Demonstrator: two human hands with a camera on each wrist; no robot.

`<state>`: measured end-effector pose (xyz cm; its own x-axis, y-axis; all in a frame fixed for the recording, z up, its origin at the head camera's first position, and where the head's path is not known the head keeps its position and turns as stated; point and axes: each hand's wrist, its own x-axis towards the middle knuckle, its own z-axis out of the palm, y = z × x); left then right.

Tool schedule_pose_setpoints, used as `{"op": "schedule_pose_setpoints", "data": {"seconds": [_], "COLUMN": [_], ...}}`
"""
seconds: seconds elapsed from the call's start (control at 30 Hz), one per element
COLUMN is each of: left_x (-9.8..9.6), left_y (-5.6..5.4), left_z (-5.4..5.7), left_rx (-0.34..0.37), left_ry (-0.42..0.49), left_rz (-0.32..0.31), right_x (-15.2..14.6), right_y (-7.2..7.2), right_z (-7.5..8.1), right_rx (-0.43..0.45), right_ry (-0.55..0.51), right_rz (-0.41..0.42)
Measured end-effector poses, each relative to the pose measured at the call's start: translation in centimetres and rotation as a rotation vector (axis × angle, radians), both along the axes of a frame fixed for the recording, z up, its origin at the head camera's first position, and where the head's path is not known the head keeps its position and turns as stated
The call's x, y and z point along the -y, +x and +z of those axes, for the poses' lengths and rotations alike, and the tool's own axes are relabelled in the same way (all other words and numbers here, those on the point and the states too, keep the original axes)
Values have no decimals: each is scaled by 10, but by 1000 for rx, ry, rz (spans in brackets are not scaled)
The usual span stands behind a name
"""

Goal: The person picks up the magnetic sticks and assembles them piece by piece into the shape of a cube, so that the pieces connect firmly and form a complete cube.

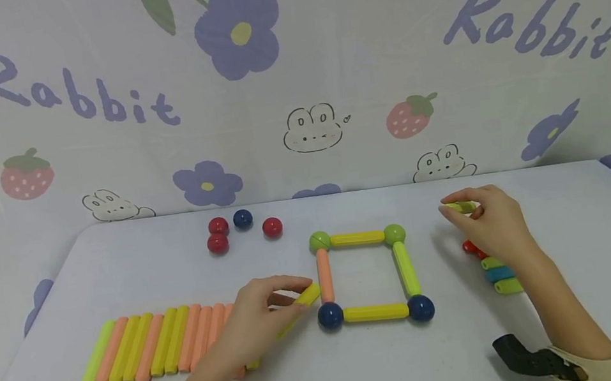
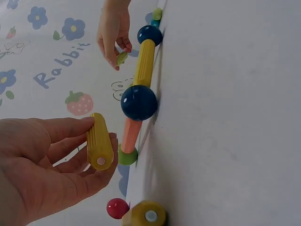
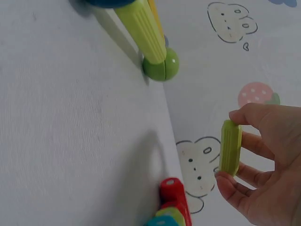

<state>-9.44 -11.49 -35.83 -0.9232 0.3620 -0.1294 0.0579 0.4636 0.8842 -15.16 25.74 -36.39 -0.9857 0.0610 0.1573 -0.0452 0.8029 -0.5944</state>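
Observation:
A square of magnetic rods and balls lies mid-table: green balls (image 1: 395,234) at the back corners, dark blue balls (image 1: 330,315) at the front ones. Its back and front sides are yellow rods (image 1: 376,312), its left side an orange rod (image 1: 325,276), its right a lime rod (image 1: 406,268). Just left of that square, my left hand (image 1: 261,318) pinches a yellow rod (image 2: 100,143) between thumb and fingers, raised off the table. To the square's right, my right hand (image 1: 492,220) holds a short lime rod (image 3: 230,148) by its ends, above the table.
A row of orange, yellow and lime rods (image 1: 163,341) lies at the left, partly behind my left forearm. Red balls (image 1: 272,227) and one blue ball (image 1: 242,219) sit at the back. Under my right hand are short red (image 1: 469,247), lime (image 1: 508,286) and blue pieces (image 1: 500,274).

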Motion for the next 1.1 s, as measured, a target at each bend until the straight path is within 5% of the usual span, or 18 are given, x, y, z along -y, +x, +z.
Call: {"op": "schedule_pose_setpoints", "data": {"seconds": [0.53, 1.1], "left_x": [-41, -63], "left_y": [-44, -45], "left_z": [6, 3], "left_rx": [-2, 79], "left_ry": [102, 213], "left_rz": [-50, -26], "right_x": [41, 57], "right_y": [9, 14], "right_z": [9, 9], "right_rx": [33, 93], "right_ry": [-101, -239], "right_rz": [157, 307]}}
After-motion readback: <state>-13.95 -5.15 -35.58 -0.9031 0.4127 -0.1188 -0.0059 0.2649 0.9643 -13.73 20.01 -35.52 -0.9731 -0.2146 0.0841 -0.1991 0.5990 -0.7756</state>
